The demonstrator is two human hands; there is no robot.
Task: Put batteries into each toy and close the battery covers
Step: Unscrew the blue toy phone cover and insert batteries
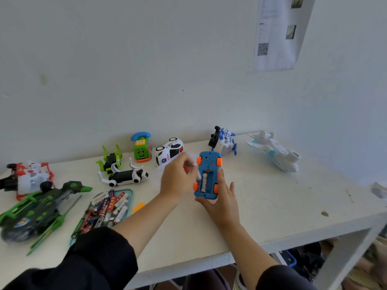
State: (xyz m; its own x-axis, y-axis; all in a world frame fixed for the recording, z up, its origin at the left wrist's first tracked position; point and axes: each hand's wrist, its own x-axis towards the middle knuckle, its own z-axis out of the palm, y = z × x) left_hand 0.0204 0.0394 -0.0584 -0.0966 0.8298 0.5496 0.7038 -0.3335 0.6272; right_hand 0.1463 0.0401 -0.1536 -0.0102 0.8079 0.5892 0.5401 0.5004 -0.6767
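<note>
**Battery going into an upturned blue toy car**

Above a white table (272, 206), a person's right hand (222, 199) holds a blue toy car (207, 174) belly-up, thumb along one side and fingers behind it, so its four orange wheels face the camera. Its battery compartment lies open, with one battery (203, 182) seated inside. The left hand (177, 178), blurred, hovers just beside the car with its fingers pinched on a small red and white object (probably another battery, though the blur makes it hard to be sure).

On the table to the left sits a teal tray (130, 193) heaped with loose batteries (109, 206), and a small orange piece (138, 207) lies just beside it. Further left are a green and black helicopter (39, 212) and a red and white toy (29, 176). Along the wall stand a green and black robot dog (111, 160), a white and black robot dog (125, 174), a green toy telephone (142, 147), a white police car (169, 150), a blue and white aeroplane (224, 142) and a white jet (276, 151). A printed sheet (278, 34) with a QR code hangs on the wall.
</note>
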